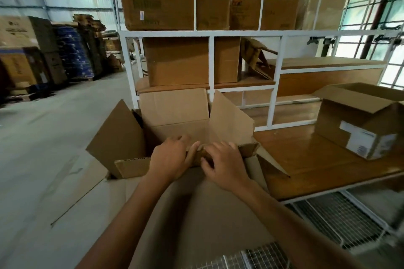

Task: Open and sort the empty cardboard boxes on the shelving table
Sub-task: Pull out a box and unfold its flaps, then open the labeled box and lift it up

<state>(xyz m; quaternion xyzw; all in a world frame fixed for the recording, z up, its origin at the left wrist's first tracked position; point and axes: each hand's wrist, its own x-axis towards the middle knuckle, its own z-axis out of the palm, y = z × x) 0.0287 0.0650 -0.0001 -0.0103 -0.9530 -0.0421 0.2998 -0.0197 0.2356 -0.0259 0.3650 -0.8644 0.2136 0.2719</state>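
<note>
The near flap [131, 167] of an open cardboard box [177, 130] is gripped by the left hand [170, 158] and right hand [226, 165], both curled over its edge.

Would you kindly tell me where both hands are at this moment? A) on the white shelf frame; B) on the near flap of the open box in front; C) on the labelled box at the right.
B: the left hand and right hand both grip the near flap.
</note>
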